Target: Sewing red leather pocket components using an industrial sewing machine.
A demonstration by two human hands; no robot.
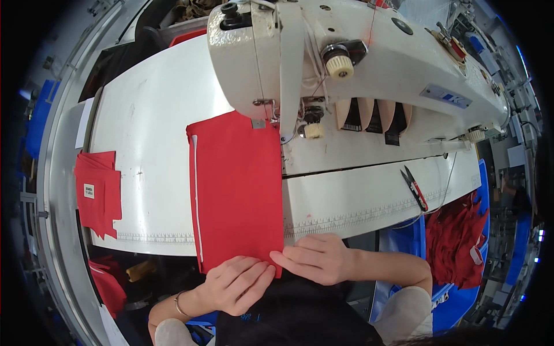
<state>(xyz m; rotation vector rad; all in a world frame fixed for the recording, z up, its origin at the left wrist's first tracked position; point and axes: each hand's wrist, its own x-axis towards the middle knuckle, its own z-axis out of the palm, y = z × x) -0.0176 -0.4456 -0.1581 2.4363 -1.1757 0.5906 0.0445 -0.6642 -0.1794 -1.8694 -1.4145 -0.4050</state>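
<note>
A long red fabric panel [236, 190] lies on the sewing machine bed, its far end under the needle area of the white sewing machine [254, 63]. A pale strip runs down the panel's left edge. Over its near edge, at the table's front, my left hand [239, 282] is closed with bent fingers gripping the cloth. My right hand [317, 258] pinches the near right corner, close beside the left fingertips. The thumb of the left hand is partly hidden. The panel is spread fairly flat between my hands and the presser foot [273, 118].
Small red fabric pieces [95, 196] are stacked at the table's left edge. Red-handled thread snips [415, 189] lie on the right. A blue bin [486, 173] holds more red fabric [456, 236]. Curved holders with black items [374, 118] stand under the machine arm.
</note>
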